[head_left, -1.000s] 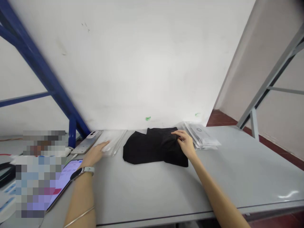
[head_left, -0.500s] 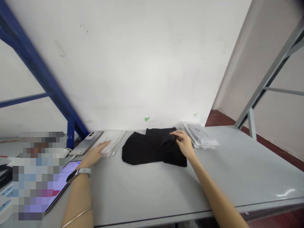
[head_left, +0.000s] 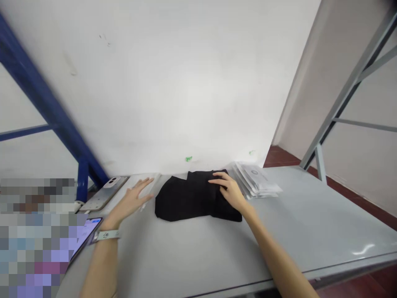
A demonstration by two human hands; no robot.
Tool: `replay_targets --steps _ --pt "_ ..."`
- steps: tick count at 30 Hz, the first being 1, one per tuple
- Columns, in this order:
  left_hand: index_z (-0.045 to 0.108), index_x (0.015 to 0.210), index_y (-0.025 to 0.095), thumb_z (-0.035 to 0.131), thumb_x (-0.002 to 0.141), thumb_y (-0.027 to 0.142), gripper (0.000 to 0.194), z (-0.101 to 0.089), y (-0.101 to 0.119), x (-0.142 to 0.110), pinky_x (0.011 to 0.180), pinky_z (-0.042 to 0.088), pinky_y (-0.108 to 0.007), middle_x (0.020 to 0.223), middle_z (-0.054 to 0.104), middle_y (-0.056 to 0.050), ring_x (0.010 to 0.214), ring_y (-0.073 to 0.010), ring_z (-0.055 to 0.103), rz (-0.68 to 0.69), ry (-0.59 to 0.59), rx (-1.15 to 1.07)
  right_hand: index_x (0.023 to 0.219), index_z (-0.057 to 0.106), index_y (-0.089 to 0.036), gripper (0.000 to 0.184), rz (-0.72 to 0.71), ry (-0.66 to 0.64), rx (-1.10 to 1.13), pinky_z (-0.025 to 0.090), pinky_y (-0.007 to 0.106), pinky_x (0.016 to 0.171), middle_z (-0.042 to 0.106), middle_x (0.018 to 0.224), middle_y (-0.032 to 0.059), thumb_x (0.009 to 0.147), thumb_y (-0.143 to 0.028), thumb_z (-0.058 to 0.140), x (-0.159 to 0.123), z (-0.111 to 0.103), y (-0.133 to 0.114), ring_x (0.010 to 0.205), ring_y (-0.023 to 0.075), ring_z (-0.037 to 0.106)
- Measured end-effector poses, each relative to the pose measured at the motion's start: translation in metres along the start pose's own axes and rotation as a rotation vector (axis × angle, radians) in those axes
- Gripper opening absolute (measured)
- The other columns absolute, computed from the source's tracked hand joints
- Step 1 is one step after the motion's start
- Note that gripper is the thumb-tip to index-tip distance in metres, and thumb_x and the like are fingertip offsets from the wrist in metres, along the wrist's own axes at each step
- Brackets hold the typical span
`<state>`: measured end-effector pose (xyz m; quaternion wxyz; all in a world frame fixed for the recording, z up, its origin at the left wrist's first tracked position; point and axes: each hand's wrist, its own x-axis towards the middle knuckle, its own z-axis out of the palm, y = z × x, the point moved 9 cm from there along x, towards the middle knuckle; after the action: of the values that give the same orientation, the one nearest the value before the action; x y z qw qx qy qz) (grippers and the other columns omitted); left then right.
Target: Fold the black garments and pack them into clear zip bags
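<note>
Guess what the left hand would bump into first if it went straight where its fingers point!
Probably the white wall. The left hand points over the pale plastic bags towards it, though how high it is above them is unclear.

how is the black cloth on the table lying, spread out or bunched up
Spread mostly flat: the black fabric piece lies low, its angular outline visible, with the right hand over it.
</note>
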<state>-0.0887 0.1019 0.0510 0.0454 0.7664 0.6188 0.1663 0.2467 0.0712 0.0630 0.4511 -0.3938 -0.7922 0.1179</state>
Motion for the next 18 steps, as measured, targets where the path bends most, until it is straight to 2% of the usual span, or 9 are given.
replay_targets --steps 3,5,9,11,14,16,18 --pt "0.032 0.146 0.028 0.036 0.093 0.048 0.057 0.012 0.056 0.006 0.116 0.02 -0.05 0.155 0.03 -0.005 0.145 -0.0254 0.019 0.107 -0.001 -0.176 0.122 0.063 -0.032 0.053 -0.033 -0.107 -0.063 0.043 0.043 0.101 0.053 0.132 0.0025 0.085 -0.004 0.037 -0.004 0.024 -0.008 0.121 0.0204 0.051" --pt "0.034 0.145 0.029 0.035 0.095 0.049 0.054 0.025 0.091 0.006 0.116 0.019 -0.049 0.154 0.033 -0.003 0.144 -0.0239 0.021 0.191 -0.025 -0.207 0.121 0.063 -0.031 0.05 -0.033 -0.125 -0.111 0.042 0.044 0.101 0.055 0.131 0.003 0.088 -0.005 0.036 -0.006 0.029 -0.008 0.121 0.0209 0.051" --pt "0.037 0.142 0.036 0.036 0.096 0.049 0.048 0.052 0.144 -0.006 0.115 0.009 -0.058 0.153 0.035 -0.001 0.145 -0.0253 0.02 0.383 -0.121 -0.2 0.09 0.071 -0.025 0.045 -0.025 -0.057 -0.229 0.039 0.046 0.097 0.065 0.115 0.0042 0.082 0.0 0.034 -0.007 0.01 -0.002 0.114 0.0232 0.054" --pt "0.041 0.14 0.037 0.041 0.094 0.05 0.048 0.06 0.159 -0.012 0.115 0.006 -0.06 0.152 0.037 -0.002 0.144 -0.0263 0.021 0.451 -0.125 -0.18 0.08 0.068 -0.023 0.04 0.009 0.035 -0.269 0.039 0.044 0.092 0.068 0.103 0.004 0.081 0.0 0.035 -0.006 -0.008 0.003 0.106 0.0233 0.058" --pt "0.046 0.137 0.034 0.054 0.087 0.053 0.054 0.07 0.172 -0.018 0.116 0.008 -0.06 0.149 0.042 -0.004 0.141 -0.0289 0.029 0.507 -0.119 -0.128 0.084 0.066 -0.023 0.031 0.099 0.121 -0.295 0.038 0.041 0.088 0.069 0.094 0.0029 0.085 -0.007 0.04 -0.007 -0.022 0.011 0.096 0.0216 0.06" --pt "0.051 0.134 0.031 0.062 0.082 0.049 0.056 0.075 0.179 -0.022 0.116 0.014 -0.057 0.144 0.049 -0.005 0.135 -0.0289 0.039 0.544 -0.106 -0.086 0.09 0.066 -0.023 0.022 0.151 0.063 -0.327 0.037 0.04 0.088 0.07 0.092 0.0025 0.09 -0.017 0.045 -0.009 -0.016 0.015 0.094 0.0216 0.061" --pt "0.06 0.123 0.028 0.063 0.084 0.039 0.041 0.078 0.188 -0.024 0.113 0.026 -0.052 0.136 0.057 -0.005 0.127 -0.0263 0.049 0.575 -0.064 -0.045 0.093 0.066 -0.023 0.017 0.19 -0.054 -0.363 0.035 0.04 0.09 0.07 0.092 0.0026 0.092 -0.027 0.049 -0.011 -0.001 0.018 0.095 0.0223 0.06"
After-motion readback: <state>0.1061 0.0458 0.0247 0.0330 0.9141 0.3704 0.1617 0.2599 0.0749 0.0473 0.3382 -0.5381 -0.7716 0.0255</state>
